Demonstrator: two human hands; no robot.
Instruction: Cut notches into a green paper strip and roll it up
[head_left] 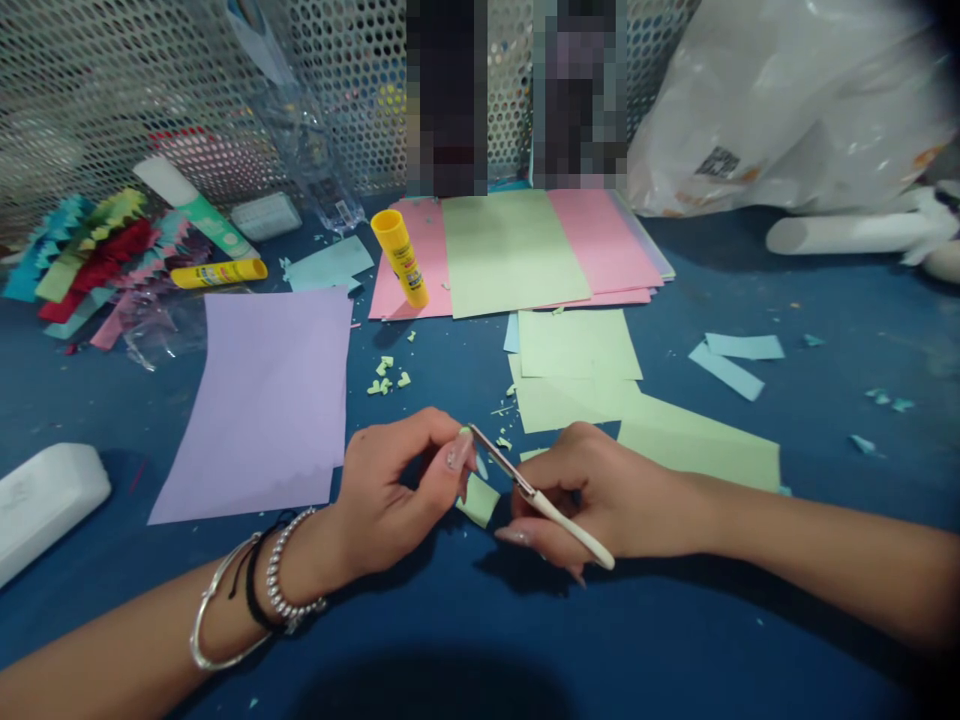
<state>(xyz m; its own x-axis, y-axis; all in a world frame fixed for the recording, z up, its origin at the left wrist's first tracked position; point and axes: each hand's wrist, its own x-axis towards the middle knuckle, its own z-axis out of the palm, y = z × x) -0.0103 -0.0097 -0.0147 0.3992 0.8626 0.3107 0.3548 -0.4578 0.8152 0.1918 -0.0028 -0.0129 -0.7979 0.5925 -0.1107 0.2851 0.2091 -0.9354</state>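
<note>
My left hand [405, 490], with bracelets at the wrist, is closed in a pinch on a tiny piece of light green paper that mostly hides behind the fingertips. My right hand [607, 490] grips a pair of scissors [559, 518] with off-white handles. The blade tips reach the left fingertips, where the bit of paper is. Under the blades lies a small green paper scrap [478, 500] on the blue table. Small cut green pieces [385, 375] are gathered just beyond my left hand. Several green paper sheets [697, 440] lie beyond my right hand.
Purple paper [262, 400] lies left, near a white case [52, 500]. A yellow glue stick [401, 258] stands on pink sheets [615, 240]; another glue stick [219, 273] lies beside fringed paper strips [105, 260]. Blue strips [727, 370] and a plastic bag [780, 110] are right, before a perforated metal panel [337, 60].
</note>
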